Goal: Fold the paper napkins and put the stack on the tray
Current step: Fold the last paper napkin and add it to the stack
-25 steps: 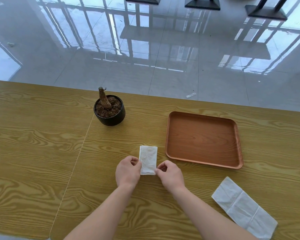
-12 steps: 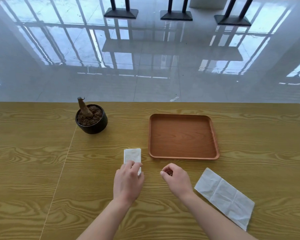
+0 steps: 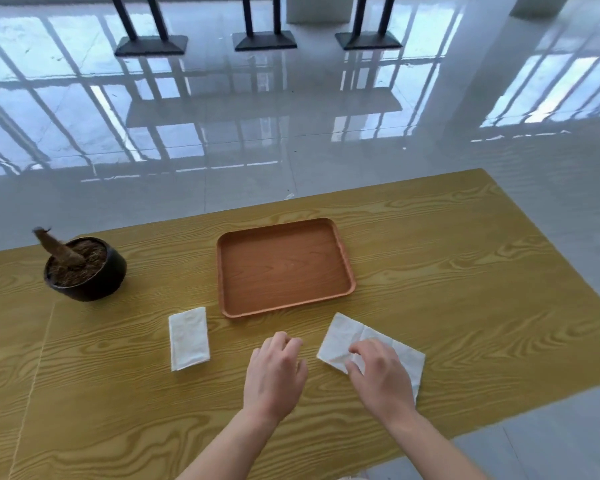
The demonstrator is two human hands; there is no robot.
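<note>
Hands apart: right hand (image 3: pixel 378 372) rests its fingers on the unfolded napkin (image 3: pixel 347 336); left hand (image 3: pixel 274 372) is loosely curled, holding nothing. Step: starting this fold, which likely needs both hands. Folded napkin (image 3: pixel 189 337) lies left; tray (image 3: pixel 284 268) beyond, unstacked.

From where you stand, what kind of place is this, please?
Probably a café or canteen dining hall: a long yellow wood-grain table, black pedestal table bases on a glossy grey tiled floor, and a brown rectangular serving tray.
</note>
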